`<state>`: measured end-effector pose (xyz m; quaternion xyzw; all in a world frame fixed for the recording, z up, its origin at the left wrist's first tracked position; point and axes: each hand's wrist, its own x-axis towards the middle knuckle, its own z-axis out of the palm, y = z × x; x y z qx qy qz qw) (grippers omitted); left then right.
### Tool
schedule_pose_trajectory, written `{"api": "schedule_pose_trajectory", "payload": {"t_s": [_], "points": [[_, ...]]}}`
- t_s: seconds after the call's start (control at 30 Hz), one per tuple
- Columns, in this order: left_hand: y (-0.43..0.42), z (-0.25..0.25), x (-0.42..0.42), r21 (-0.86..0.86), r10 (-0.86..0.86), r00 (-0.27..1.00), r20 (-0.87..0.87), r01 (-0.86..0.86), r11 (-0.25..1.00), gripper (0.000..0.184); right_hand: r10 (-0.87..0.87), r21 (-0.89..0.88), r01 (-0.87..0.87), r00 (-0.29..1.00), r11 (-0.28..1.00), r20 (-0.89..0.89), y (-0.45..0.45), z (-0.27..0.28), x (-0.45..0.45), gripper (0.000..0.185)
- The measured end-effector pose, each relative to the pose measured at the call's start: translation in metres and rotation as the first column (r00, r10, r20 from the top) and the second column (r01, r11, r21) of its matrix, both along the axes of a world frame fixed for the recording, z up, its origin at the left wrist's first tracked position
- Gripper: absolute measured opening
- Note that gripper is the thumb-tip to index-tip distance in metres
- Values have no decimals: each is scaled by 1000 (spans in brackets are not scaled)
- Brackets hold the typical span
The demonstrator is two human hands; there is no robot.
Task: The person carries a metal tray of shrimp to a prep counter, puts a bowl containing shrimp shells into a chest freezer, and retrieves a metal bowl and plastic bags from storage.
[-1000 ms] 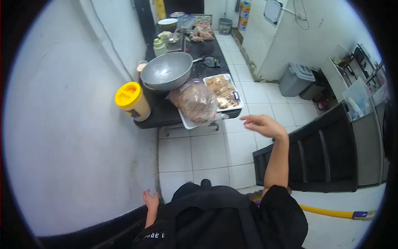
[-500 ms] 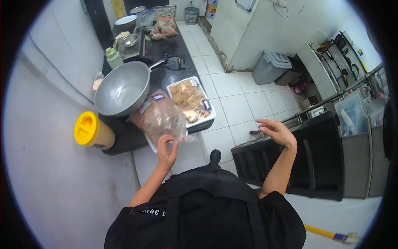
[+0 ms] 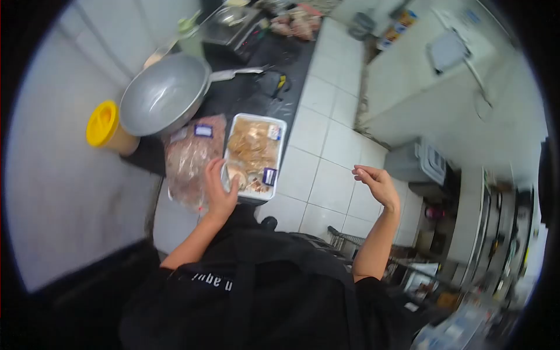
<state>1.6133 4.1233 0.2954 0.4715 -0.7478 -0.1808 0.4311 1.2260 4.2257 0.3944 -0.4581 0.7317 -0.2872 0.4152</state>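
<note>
Black table (image 3: 236,96), plastic bag (image 3: 188,160), metal bowl (image 3: 166,93) — white tiled floor (image 3: 309,178)

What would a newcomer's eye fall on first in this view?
Probably the big grey pan on the dark table, with the bright yellow lid of a jar beside it along the wall. Next come the plastic bag and white tray, side by side at the table's near end, where the left hand reaches in. The right hand hangs empty above the floor.
</note>
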Motion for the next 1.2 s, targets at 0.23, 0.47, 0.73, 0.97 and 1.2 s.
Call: {"api": "schedule_pose_trajectory", "payload": {"t_s": [0.23,0.47,0.73,0.97,1.2], "points": [[-21,-64,-28,260,-88,996,-26,92,961,40,483,222,-463,874,858,-43,-117,-49,19,44],[-16,-72,-39,297,210,974,89,-228,927,39,425,146,-409,899,901,-101,-184,-74,-44,41],[-28,-58,-147,233,447,883,143,-469,852,43,648,87,-668,740,739,181,-215,-111,-99,41],[-82,-42,-323,197,237,966,105,-254,947,46,710,101,-708,704,699,15,-197,-42,-268,44],[-161,-16,-400,64,251,968,24,-252,966,53,627,169,-625,778,762,49,-252,-19,-365,39]]}}
